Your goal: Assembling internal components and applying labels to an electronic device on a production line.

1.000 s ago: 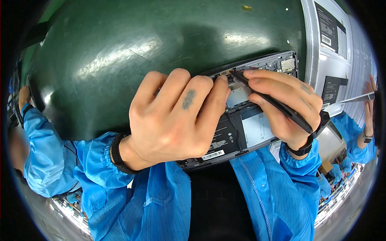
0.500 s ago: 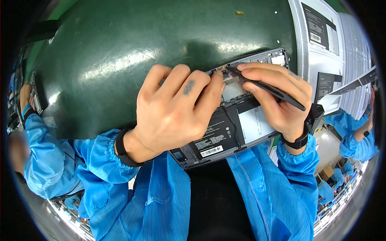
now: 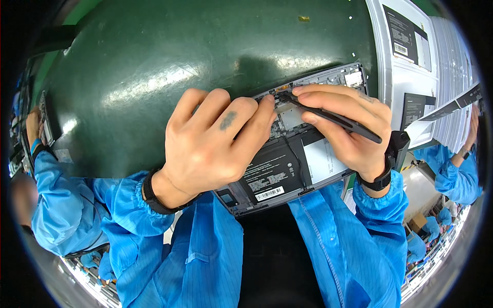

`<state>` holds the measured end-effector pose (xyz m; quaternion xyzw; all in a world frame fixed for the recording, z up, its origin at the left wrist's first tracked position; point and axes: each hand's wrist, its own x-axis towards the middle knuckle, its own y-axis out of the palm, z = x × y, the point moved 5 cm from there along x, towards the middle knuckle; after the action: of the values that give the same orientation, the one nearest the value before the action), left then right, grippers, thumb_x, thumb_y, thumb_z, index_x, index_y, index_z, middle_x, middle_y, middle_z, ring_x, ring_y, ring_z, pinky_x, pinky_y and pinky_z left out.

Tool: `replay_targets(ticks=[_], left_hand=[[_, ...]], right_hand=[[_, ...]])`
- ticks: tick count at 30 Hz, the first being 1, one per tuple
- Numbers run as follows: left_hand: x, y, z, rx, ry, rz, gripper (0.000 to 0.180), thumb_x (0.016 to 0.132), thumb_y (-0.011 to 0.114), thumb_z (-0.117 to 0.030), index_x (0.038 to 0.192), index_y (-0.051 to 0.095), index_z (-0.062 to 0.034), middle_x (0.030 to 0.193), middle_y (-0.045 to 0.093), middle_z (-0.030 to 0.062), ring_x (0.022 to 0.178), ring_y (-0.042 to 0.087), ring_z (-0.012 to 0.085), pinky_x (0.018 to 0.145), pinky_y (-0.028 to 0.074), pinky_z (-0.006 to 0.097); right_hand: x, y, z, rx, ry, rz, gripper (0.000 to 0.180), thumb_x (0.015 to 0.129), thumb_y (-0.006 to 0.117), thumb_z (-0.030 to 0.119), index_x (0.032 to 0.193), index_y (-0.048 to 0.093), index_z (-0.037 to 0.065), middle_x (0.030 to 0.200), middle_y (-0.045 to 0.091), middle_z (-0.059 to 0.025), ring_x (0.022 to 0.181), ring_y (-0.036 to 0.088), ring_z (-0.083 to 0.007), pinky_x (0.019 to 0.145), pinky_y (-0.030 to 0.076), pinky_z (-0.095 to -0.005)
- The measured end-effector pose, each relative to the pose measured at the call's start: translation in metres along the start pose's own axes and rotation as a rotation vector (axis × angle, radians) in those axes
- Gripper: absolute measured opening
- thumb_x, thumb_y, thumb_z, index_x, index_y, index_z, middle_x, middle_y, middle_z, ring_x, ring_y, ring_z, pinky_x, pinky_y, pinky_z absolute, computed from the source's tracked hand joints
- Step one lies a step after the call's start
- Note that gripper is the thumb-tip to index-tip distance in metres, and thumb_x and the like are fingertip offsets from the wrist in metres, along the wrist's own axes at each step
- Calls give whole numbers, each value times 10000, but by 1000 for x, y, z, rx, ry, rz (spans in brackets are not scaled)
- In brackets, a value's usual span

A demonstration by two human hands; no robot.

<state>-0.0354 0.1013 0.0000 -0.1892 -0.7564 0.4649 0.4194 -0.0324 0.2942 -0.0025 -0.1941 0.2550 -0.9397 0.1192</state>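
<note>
L hand: palm down over upr L part of open laptop base, fingers bent, index tip down at the base's far rim; thumb hidden, so can't tell if it pinches anything. R hand: thumb + fingers pinching a slim black tool, tip pointing L into the parts nr the far rim, just beside L index tip; can't tell if tip touches.

Laptop base sits at counter's near edge, R of middle, tilted w/ R end farther away. Inside: black battery along near side, w/ pale panel at its R; thin black cable runs across the battery; silver plate btwn battery & far rim, partly under R hand.

Toward counter's R edge: stack of white trays, w/ two flat blk/white packs, one farther, one nearer. Small yellowish scrap on counter, far side, L of trays; tiny white bits btwn scrap & trays.

Co-worker in blue sleeve at counter's L edge, another blue sleeve past the trays, R.
</note>
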Motion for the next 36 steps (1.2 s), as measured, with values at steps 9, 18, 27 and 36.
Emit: replay_targets(ticks=[9, 18, 27, 36], left_hand=[[1, 0, 2, 21, 59, 6, 352, 644, 846, -83, 986, 777, -34, 870, 644, 25, 685, 553, 189, 608, 425, 334], [9, 0, 6, -4, 137, -5, 343, 617, 845, -93, 948, 778, -33, 880, 646, 25, 669, 546, 190, 591, 426, 333], [15, 0, 11, 1, 183, -3, 359, 600, 831, -82, 946, 770, -12, 898, 658, 38, 653, 540, 190, 581, 418, 330], [13, -3, 3, -10, 165, 44, 379, 611, 825, -80, 979, 762, -18, 906, 651, 33, 662, 533, 189, 594, 406, 335]], right_hand=[[2, 1, 1, -2, 27, 24, 304, 786, 846, 32, 1082, 780, 45, 1073, 783, -121, 928, 779, -250, 756, 609, -287], [2, 4, 2, -42, 21, 2, 276, 772, 843, 0, 1039, 778, 30, 1022, 784, -110, 895, 777, -245, 741, 603, -282], [4, 3, 1, -36, 28, -16, 273, 777, 842, 6, 1041, 777, 37, 1017, 783, -114, 890, 778, -251, 730, 607, -284], [-5, -5, -1, 68, 28, -103, 254, 799, 810, -31, 1047, 773, 13, 1038, 779, -146, 929, 779, -274, 758, 620, -317]])
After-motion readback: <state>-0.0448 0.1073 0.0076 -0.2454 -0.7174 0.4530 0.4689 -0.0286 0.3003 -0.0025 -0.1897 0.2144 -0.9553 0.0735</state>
